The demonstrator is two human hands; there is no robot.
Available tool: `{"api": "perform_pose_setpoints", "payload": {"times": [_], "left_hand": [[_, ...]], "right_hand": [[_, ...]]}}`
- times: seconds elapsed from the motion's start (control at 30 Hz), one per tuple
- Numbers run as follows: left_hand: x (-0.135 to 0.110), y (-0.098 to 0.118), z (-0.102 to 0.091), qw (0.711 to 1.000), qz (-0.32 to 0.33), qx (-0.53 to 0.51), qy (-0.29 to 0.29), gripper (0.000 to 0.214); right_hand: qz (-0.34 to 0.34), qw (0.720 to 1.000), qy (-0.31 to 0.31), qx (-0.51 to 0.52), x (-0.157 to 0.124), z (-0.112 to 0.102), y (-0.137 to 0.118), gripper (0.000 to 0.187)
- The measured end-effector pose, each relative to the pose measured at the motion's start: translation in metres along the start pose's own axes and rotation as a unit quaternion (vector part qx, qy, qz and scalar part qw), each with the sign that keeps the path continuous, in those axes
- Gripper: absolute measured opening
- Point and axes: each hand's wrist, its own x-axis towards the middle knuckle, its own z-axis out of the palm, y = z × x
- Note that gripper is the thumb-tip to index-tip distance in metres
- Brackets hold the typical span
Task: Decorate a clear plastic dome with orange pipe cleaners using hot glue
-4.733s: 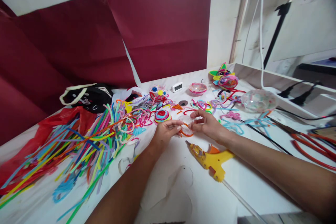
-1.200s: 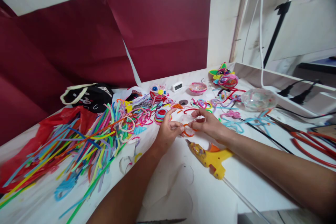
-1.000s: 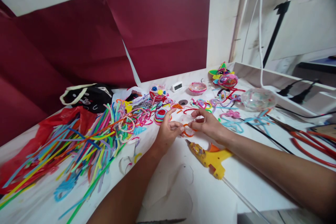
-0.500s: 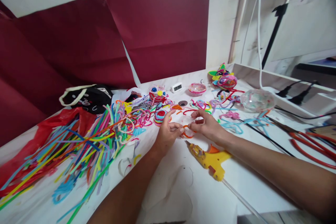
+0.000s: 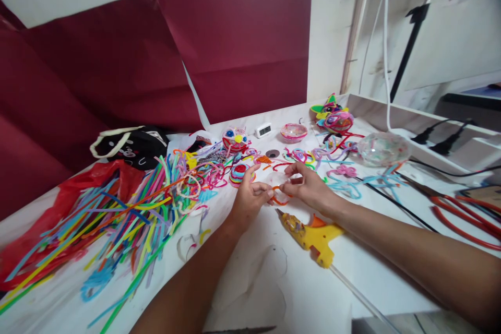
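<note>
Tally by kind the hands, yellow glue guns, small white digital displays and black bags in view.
Hands: 2 (left hand, right hand)
Yellow glue gun: 1
Small white digital display: 1
Black bag: 1
Total: 5

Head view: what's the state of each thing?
Left hand, closed on curved orange strand
Right hand, apparently gripping clear piece
Glue gun, on its side, power unclear
Scissors, lying down, blade gap unclear
Clock, upright, digits unreadable
Pink bowl, upright
Black plugs, plugged in
Red bag, crumpled
</note>
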Motion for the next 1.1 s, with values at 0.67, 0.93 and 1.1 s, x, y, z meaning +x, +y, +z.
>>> {"api": "perform_pose_setpoints", "payload": {"times": [0.67, 0.93, 1.1], "left_hand": [[0.0004, 0.0011, 0.0013, 1.0, -0.005, -0.004, 0.006, 0.086], [0.0009, -0.0006, -0.0007, 1.0, -0.001, 0.0, 0.001, 0.085], [0.001, 0.0009, -0.0001, 1.0, -0.007, -0.001, 0.004, 0.084]], "right_hand": [[-0.012, 1.0, 0.004, -0.006, 0.0019, 0.0007, 0.0056, 0.036], [-0.007, 1.0, 0.001, -0.005, 0.001, 0.0009, 0.0044, 0.037], [-0.007, 1.0, -0.001, -0.011, 0.0003, -0.0003, 0.002, 0.035]]}}
